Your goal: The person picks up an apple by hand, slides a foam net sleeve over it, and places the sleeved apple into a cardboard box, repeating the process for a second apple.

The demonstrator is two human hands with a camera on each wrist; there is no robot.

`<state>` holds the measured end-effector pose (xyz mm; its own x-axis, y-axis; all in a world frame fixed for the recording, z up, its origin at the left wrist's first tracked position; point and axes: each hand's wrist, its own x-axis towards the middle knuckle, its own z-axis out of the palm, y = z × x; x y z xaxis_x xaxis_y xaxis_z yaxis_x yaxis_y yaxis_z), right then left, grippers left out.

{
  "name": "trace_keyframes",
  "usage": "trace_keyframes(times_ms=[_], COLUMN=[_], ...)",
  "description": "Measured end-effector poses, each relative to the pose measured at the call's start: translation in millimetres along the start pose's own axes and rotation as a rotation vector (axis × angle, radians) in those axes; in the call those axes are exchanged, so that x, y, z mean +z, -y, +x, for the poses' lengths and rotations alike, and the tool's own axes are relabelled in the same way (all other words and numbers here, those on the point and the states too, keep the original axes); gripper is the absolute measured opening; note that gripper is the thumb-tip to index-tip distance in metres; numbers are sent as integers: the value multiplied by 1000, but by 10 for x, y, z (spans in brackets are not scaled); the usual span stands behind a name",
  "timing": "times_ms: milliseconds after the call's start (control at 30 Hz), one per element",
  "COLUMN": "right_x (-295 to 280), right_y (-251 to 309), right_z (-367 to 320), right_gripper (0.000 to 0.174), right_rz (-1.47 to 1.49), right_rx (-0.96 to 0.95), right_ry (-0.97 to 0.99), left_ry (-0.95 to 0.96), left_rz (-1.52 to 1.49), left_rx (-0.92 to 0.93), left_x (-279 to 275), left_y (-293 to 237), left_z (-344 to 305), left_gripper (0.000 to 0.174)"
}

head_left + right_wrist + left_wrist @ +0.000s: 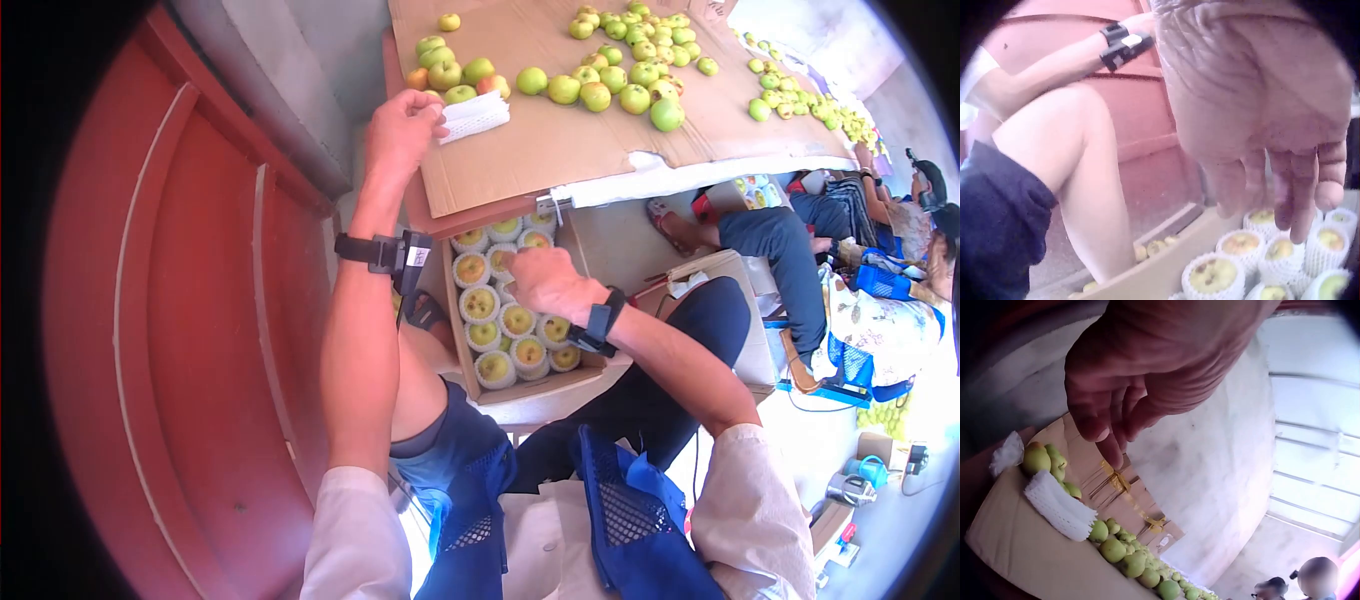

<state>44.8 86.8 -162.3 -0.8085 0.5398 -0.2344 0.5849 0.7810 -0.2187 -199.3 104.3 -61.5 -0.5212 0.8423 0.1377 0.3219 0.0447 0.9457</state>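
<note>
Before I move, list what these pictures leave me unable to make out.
Head view: whatever lies beneath the right hand, which hides it.
Head view: far end of the carton, hidden by the cardboard-covered table.
Head view: the far loose apples, too small to count.
Right wrist view: front netted apples, cut off by the bottom edge.

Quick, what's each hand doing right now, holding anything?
Left hand: open, holding nothing, beside the white foam netting.
Right hand: open, nothing visibly held, over the net-wrapped apples; whether it touches any cannot be told.
</note>
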Motion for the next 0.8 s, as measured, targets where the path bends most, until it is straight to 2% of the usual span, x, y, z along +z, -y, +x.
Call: trace_keyframes(times_ms=[33,100,167,200,233,267,333,400,433,500,600,700,800], right_x=[-204,-590,-883,-947,-982,-1009,-1074,-1138,-1131,-1097,-1062,-988,-918], right_y=[0,12,24,5,-6,-10,3,-9,-36,-90,-157,-332,-533], right_z=[-51,-134,-197,-207,-207,-185,-89,38,118,263,384,438,453], right_gripper=[28,28,37,37,37,34,31,31,31,31,32,33,34], right_rz=[-9,-23,-5,15,14,25,42,18,24,31,16,71,97], right_rx=[-13,-17,-7,-24,-30,-35,-59,-34,-47,-96,-110,-148,-156], right_ry=[-13,-35,-52,-81,-86,-113,-146,-18,-22,0,52,55,54], left_ry=[1,-3,13,-21,-61,14,12,72,66,55,92,71,50], left_rz=[-12,148,199,333,471,554,623,721,734,816,902,959,1037], left_rx=[12,64,81,124,163,90,118,198,193,299,250,321,288], left_x=[47,152,245,314,322,342,396,387,393,439,537,605,689], left_y=[71,171,230,360,385,409,370,413,477,575,618,660,649], left_z=[45,131,139,174,171,184,79,115,165,234,348,396,458], left_gripper=[18,15,14,15,16,20,21,28,28,28,35,31,24])
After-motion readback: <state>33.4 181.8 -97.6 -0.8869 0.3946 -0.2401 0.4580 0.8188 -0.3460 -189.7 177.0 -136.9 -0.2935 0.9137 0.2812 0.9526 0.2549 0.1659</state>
